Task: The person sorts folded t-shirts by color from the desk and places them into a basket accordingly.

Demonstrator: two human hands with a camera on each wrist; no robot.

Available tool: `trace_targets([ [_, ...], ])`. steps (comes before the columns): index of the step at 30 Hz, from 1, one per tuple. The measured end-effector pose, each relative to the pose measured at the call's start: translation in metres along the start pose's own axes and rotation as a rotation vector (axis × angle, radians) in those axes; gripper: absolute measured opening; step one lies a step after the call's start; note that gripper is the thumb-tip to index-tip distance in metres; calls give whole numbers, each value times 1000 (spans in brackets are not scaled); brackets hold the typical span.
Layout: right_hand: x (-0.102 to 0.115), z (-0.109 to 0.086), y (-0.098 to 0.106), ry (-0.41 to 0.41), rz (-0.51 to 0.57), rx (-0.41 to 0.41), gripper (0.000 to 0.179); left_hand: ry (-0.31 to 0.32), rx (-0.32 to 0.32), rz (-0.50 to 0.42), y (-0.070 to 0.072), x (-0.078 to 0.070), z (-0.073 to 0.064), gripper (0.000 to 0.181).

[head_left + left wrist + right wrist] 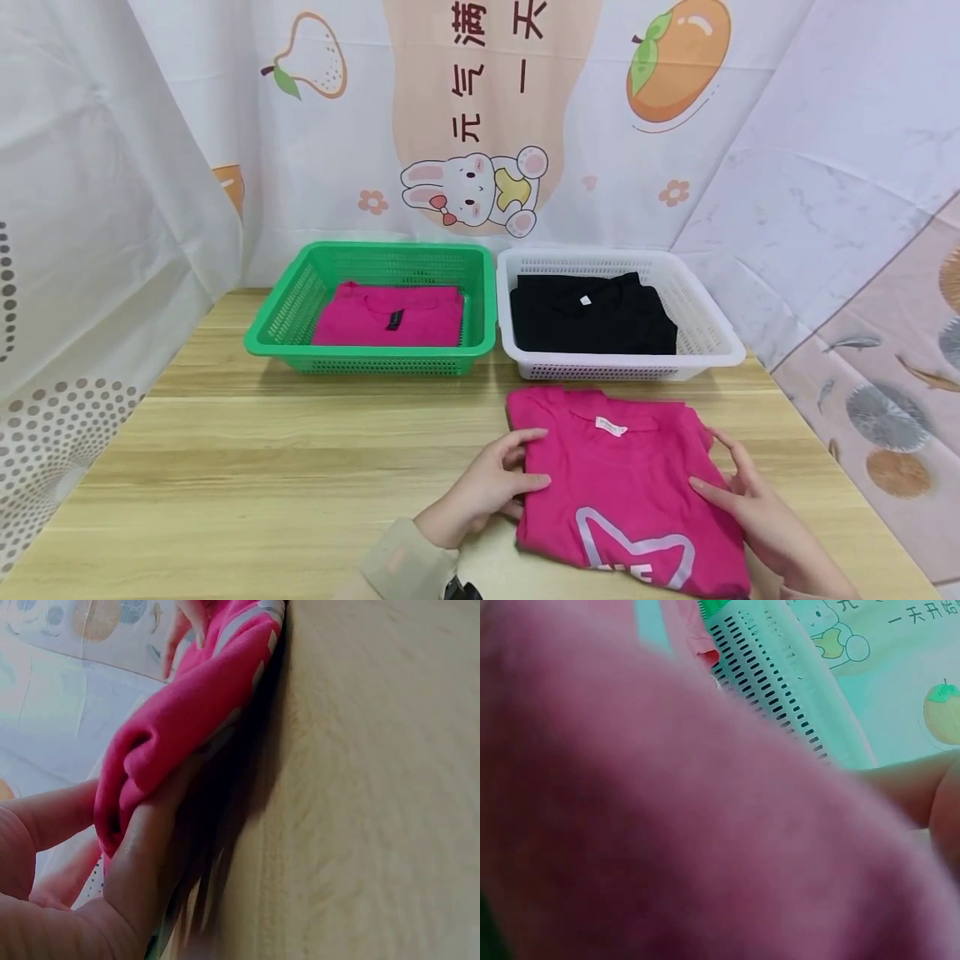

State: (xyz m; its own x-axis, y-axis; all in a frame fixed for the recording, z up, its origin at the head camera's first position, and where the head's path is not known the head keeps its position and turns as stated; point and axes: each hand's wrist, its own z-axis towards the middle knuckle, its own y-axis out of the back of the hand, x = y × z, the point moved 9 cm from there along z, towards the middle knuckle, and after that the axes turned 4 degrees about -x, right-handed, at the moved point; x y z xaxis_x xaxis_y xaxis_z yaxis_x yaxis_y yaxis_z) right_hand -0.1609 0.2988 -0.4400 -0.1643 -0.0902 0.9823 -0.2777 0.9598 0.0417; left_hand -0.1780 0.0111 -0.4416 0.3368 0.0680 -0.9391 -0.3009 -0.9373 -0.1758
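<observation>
A folded magenta T-shirt (622,471) lies on the right part of the table, its pale neck label at the far side and a silver star outline at the near side. My left hand (487,483) grips the shirt's left edge. In the left wrist view the folded layers (187,712) sit between thumb and fingers, with some fingers underneath. On the opposite edge, my right hand (753,504) holds the cloth, thumb on top. Blurred pink fabric (705,795) fills most of the right wrist view and hides much of that hand.
Behind the shirt stands a white basket (630,367) containing folded black clothing (592,321). To its left is a green basket (367,354) with another folded magenta shirt (405,325). Both are on the wooden table (285,467), near a printed white curtain (315,183).
</observation>
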Motion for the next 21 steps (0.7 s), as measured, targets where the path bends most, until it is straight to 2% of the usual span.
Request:
trace_targets([
  [3,-1,-1,1,-43,-71,-55,64,13,3,40,0,2,-1,57],
  [6,-6,-2,4,-151,-160,-105,56,14,-8,66,2,2,-2,59],
  [9,-8,-3,0,-205,-163,-58,55,7,-20,68,7,0,-3,62],
  [16,8,-3,-25,-89,-23,164,59,-22,-48,91,17,-7,-7,63],
  [21,17,-3,-36,-57,38,228,59,-41,-56,94,23,-10,-14,63],
])
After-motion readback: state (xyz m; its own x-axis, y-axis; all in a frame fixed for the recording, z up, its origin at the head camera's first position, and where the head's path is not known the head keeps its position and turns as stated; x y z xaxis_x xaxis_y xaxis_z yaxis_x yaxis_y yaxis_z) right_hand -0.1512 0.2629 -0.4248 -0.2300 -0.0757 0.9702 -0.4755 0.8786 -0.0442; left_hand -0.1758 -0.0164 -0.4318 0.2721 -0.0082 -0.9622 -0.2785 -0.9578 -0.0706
